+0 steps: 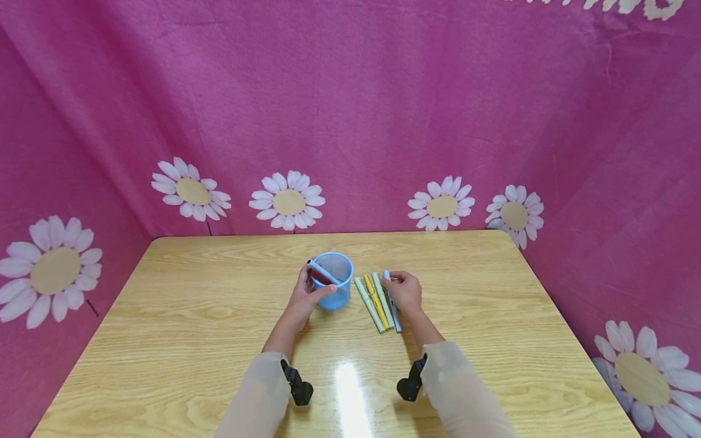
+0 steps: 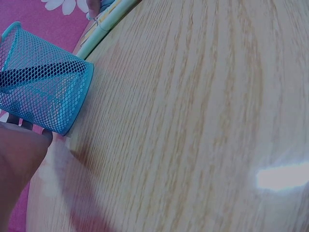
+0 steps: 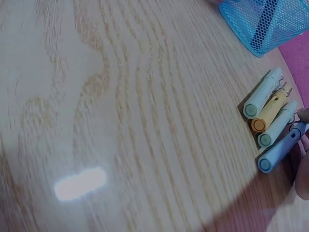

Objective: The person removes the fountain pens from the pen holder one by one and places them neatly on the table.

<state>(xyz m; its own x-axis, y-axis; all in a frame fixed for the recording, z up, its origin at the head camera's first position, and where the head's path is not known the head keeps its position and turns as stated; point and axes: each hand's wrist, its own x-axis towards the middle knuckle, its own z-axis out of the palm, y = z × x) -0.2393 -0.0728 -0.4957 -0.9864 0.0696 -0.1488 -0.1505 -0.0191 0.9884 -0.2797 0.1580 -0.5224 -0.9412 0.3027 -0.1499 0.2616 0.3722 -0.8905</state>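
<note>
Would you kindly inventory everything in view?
Table: one, light wood, foreground
Cloth: count unclear, pink with white daisies, behind and beside table
Green pens: two, pale, on table
Yellow pen: one, yellow, between them
Blue pen: one, light blue, rightmost
Mesh cup: one, blue, left of these
Pens: at least two, pale blue and red, in cup
Left hand: one, holding cup
Right hand: one, pinching blue pen
Sleeves: two, cream, on forearms
Wrist cameras: two, black, by sleeves

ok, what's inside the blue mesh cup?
Light blue pen, slanting, plus something red beside it. The near wall of the cup and the left hand cover part of the inside; can't rule out more.
</note>
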